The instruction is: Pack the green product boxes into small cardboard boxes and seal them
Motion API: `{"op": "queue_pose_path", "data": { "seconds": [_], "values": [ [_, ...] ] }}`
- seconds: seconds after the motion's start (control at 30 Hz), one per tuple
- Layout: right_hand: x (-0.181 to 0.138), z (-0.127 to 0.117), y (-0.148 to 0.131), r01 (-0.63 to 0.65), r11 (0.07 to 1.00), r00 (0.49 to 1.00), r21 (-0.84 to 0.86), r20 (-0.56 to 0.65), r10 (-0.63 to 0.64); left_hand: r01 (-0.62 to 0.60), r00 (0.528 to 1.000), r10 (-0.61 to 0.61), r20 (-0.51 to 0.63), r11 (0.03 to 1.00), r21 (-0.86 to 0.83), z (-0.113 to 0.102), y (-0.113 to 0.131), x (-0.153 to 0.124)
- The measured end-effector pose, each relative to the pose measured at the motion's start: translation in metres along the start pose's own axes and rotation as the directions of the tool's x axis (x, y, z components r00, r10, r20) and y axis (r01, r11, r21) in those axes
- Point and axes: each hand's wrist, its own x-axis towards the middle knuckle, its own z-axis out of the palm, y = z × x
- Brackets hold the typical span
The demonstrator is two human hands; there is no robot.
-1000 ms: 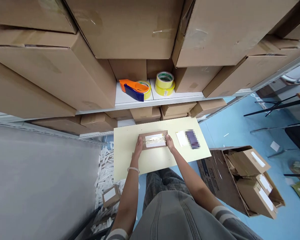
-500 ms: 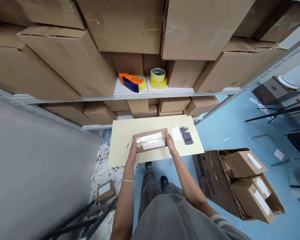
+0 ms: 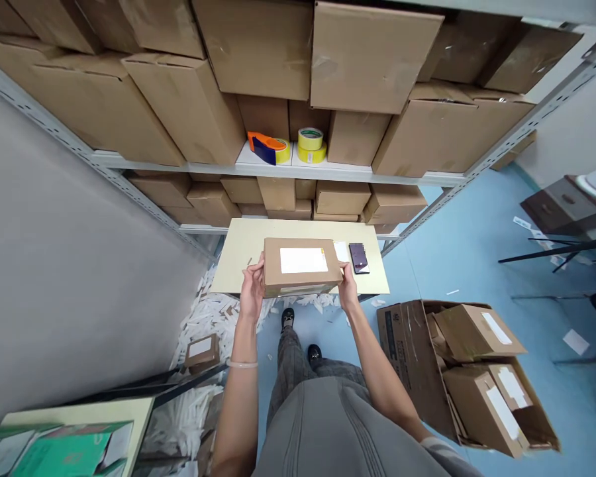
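Observation:
Both hands hold a brown cardboard parcel (image 3: 302,266) by its short ends, over the near edge of a pale yellow board (image 3: 241,255). A white label covers the top face. My left hand (image 3: 252,289) grips the left end, and my right hand (image 3: 348,285) grips the right end. Just past my right hand, a dark smartphone (image 3: 358,258) lies on the board beside a white card (image 3: 342,251). The parcel hides part of the card.
Cardboard boxes fill the shelves ahead, with an orange tape dispenser (image 3: 267,148) and yellow tape rolls (image 3: 310,147) on one shelf. An open carton of parcels (image 3: 407,351) stands at lower right. White shredded paper lies on the floor at left.
The parcel has turned over and risen from the board. Its shiny taped face no longer shows, and a white-labelled face is on top. The view has tilted, showing more floor.

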Motion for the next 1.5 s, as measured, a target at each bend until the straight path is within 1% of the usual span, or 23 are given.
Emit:
{"op": "queue_pose_path", "data": {
  "seconds": [0.07,0.13,0.2,0.3,0.37,0.43,0.53,0.6,0.67,0.8,0.87,0.93,1.03,1.13,1.23,1.3,1.37,1.5],
  "values": [
    [-0.001,-0.003,0.000,0.000,0.999,1.000,-0.045,-0.002,0.000,-0.008,1.000,0.008,-0.009,1.000,0.004,0.001,-0.001,0.002],
    [0.002,-0.003,-0.001,0.008,0.997,0.999,-0.078,-0.034,-0.011,-0.010,1.000,0.010,0.001,1.000,-0.002,0.001,-0.003,0.007],
    [0.009,-0.001,-0.004,0.038,0.996,0.997,-0.081,-0.065,-0.044,-0.010,1.000,0.010,0.019,1.000,-0.010,0.000,-0.003,0.016],
    [0.026,0.009,-0.010,0.103,0.993,0.993,-0.049,-0.051,-0.106,-0.021,0.999,0.021,0.038,1.000,0.004,-0.003,0.005,0.035],
    [0.041,0.020,-0.016,0.141,0.989,0.990,-0.047,-0.010,-0.141,-0.052,0.998,0.051,0.029,0.999,0.017,-0.006,0.014,0.055],
    [0.056,0.034,-0.023,0.180,0.982,0.983,-0.065,0.056,-0.176,-0.098,0.995,0.098,-0.003,0.995,0.033,-0.010,0.024,0.078],
    [0.081,0.056,-0.035,0.263,0.958,0.956,-0.114,0.164,-0.243,-0.154,0.985,0.161,-0.062,0.984,0.094,-0.016,0.034,0.116],
    [0.097,0.067,-0.040,0.303,0.941,0.941,-0.149,0.201,-0.271,-0.156,0.980,0.171,-0.103,0.978,0.135,-0.021,0.037,0.138],
    [0.110,0.076,-0.041,0.294,0.939,0.943,-0.176,0.213,-0.256,-0.137,0.975,0.162,-0.150,0.977,0.163,-0.026,0.035,0.156],
    [0.126,0.087,-0.027,0.195,0.967,0.972,-0.163,0.167,-0.168,-0.048,0.961,0.111,-0.254,0.969,0.240,-0.039,0.024,0.179],
    [0.128,0.092,-0.015,0.146,0.980,0.986,-0.131,0.103,-0.133,0.017,0.959,0.058,-0.278,0.965,0.262,-0.045,0.018,0.186],
    [0.129,0.095,-0.006,0.110,0.987,0.994,-0.120,0.024,-0.108,0.071,0.961,0.005,-0.276,0.961,0.267,-0.049,0.011,0.193],
    [0.131,0.099,0.000,0.077,0.985,0.993,-0.153,-0.072,-0.089,0.154,0.951,-0.061,-0.302,0.943,0.295,-0.050,0.000,0.202],
    [0.136,0.098,0.001,0.058,0.976,0.990,-0.210,-0.114,-0.084,0.263,0.922,-0.121,-0.369,0.894,0.363,-0.049,-0.011,0.209],
    [0.143,0.095,0.009,0.038,0.972,0.991,-0.232,-0.116,-0.067,0.331,0.902,-0.167,-0.399,0.860,0.389,-0.052,-0.024,0.212],
    [0.146,0.091,0.022,0.010,0.976,0.994,-0.216,-0.100,-0.032,0.353,0.892,-0.184,-0.412,0.854,0.383,-0.057,-0.035,0.210],
    [0.147,0.087,0.039,-0.022,0.984,0.997,-0.179,-0.077,0.008,0.343,0.900,-0.185,-0.396,0.860,0.377,-0.065,-0.048,0.208],
    [0.144,0.083,0.076,-0.048,0.993,0.997,-0.108,-0.057,0.042,0.245,0.952,-0.155,-0.264,0.903,0.352,-0.081,-0.073,0.206]
  ]
}}
